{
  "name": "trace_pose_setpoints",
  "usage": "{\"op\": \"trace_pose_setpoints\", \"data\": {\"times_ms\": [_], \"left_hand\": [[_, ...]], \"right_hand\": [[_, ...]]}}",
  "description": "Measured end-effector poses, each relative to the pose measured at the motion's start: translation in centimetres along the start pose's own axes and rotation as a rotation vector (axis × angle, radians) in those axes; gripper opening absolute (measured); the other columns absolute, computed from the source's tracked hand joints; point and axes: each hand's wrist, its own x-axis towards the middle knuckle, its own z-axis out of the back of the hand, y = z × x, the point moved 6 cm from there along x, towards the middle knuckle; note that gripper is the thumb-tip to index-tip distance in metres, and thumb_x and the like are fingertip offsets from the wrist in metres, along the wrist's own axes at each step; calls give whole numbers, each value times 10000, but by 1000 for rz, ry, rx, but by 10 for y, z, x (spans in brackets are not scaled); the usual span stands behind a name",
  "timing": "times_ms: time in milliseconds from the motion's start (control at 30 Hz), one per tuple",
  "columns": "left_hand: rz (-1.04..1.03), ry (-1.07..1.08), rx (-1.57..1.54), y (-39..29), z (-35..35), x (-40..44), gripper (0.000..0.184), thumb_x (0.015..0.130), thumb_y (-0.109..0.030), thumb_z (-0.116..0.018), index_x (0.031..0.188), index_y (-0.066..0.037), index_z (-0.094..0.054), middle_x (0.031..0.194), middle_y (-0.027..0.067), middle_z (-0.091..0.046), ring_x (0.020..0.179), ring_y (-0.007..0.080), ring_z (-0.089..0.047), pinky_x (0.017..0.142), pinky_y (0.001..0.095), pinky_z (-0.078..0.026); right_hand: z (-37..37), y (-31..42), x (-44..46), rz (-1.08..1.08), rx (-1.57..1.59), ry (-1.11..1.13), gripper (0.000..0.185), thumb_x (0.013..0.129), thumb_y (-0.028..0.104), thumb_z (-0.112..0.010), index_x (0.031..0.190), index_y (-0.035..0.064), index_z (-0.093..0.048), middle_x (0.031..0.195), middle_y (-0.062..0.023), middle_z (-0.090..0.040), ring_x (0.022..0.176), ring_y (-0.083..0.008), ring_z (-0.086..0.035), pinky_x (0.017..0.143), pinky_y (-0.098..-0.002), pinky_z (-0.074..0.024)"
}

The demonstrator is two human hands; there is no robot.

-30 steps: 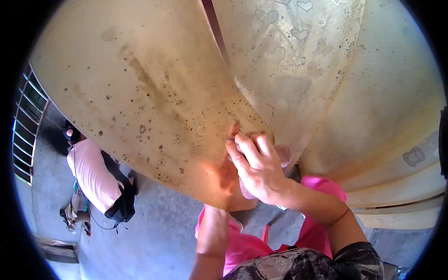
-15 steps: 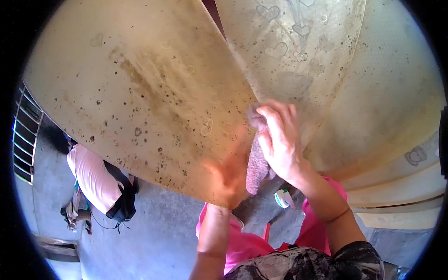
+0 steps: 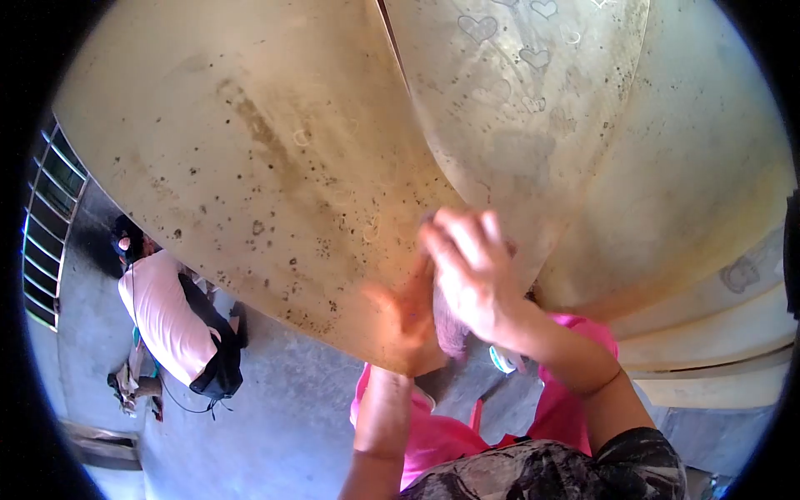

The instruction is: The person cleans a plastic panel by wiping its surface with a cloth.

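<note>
A large translucent yellowish sheet (image 3: 275, 167) with dark specks and faint heart prints spreads in front of me. My left hand (image 3: 404, 317) is behind its lower edge and shows as a blurred orange shape through the material. Its thumb appears spread from the fingers, supporting the sheet from the back. On the front face, my right hand (image 3: 475, 275) presses a bunched purplish-grey cloth (image 3: 450, 329) against the sheet's right edge, fingers curled over it. Part of the cloth is hidden under that hand.
More translucent panels (image 3: 683, 192) stand to the right. At left, a person in a pink top (image 3: 167, 317) bends low near a barred window (image 3: 54, 225). On the grey floor (image 3: 292, 417) lie a red object (image 3: 476, 414) and a white-and-green item (image 3: 502, 360).
My right hand and the cloth have moved slightly down and left along the sheet's edge. The sheet has shifted a little, and the bending person's head shows more.
</note>
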Motion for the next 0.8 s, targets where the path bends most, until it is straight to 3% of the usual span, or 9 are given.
{"op": "trace_pose_setpoints", "data": {"times_ms": [100, 333, 367, 467, 500, 533, 700, 767, 800], "left_hand": [[9, -142, 36, 6, 28, -11, 1076, 774, -848, -335, 1503, -65, -224, 1541, 125, -252, 1403, 274, -255, 1162, 418, -226], [30, -127, 220, 7, 15, -11, 1043, 792, -832, -334, 1500, -73, -236, 1537, 114, -263, 1398, 267, -264, 1158, 414, -237], [30, -121, 259, 8, 16, -13, 1038, 795, -830, -334, 1499, -74, -238, 1537, 113, -265, 1397, 266, -265, 1157, 414, -239], [78, 272, -812, 12, 10, -7, 994, 813, -806, -357, 1477, -68, -302, 1515, 115, -322, 1368, 255, -332, 1133, 426, -285], [131, 212, -934, 12, 3, -5, 1011, 802, -813, -366, 1472, -57, -314, 1532, 117, -298, 1371, 259, -335, 1129, 433, -291], [73, -101, -5, 9, 11, -4, 1016, 803, -808, -378, 1477, -51, -299, 1548, 114, -268, 1377, 265, -327, 1134, 439, -286], [69, -233, -97, 12, 28, -7, 1018, 810, -798, -380, 1488, -48, -265, 1547, 112, -270, 1400, 288, -287, 1149, 464, -244], [124, 173, -1090, 23, 18, -9, 1066, 771, -825, -399, 1495, -56, -254, 1556, 111, -248, 1405, 304, -276, 1153, 470, -230], [187, 145, -1050, 19, 8, -6, 1086, 757, -835, -403, 1497, -55, -249, 1559, 110, -240, 1404, 304, -277, 1153, 468, -232]], "right_hand": [[-3, 20, -8, 153, 124, 13, 341, 766, 122, -573, 1035, -82, -619, 1105, -158, -565, 881, -292, -507, 764, -365, -475], [5, 3, 0, -14, 47, -12, 317, 761, 99, -595, 1044, -40, -631, 1130, -147, -555, 931, -297, -517, 778, -368, -483], [4, 17, -4, 37, 132, -41, 345, 676, -18, -626, 1018, 5, -662, 1056, -115, -584, 875, -287, -536, 738, -377, -480], [1, 16, 4, 76, 156, -29, 343, 683, 6, -658, 1025, 26, -663, 1060, -107, -581, 871, -280, -535, 715, -358, -489], [3, 5, 4, 17, 113, -33, 341, 699, 6, -657, 1039, 28, -658, 1076, -99, -580, 881, -277, -533, 730, -360, -482], [-2, -7, 6, -33, 60, -70, 334, 712, 5, -656, 1046, 25, -652, 1084, -101, -577, 881, -276, -532, 742, -359, -474], [-7, 21, -1, 92, 149, -45, 325, 719, 7, -656, 1043, -13, -663, 1091, -97, -575, 921, -276, -534, 738, -350, -480], [3, 12, 1, 61, 108, -22, 318, 727, 6, -648, 1044, -1, -665, 1078, -93, -578, 888, -271, -527, 729, -345, -480], [6, 1, 6, 17, 75, -25, 317, 729, 5, -646, 1045, 4, -666, 1075, -92, -579, 879, -269, -522, 731, -348, -480]]}}
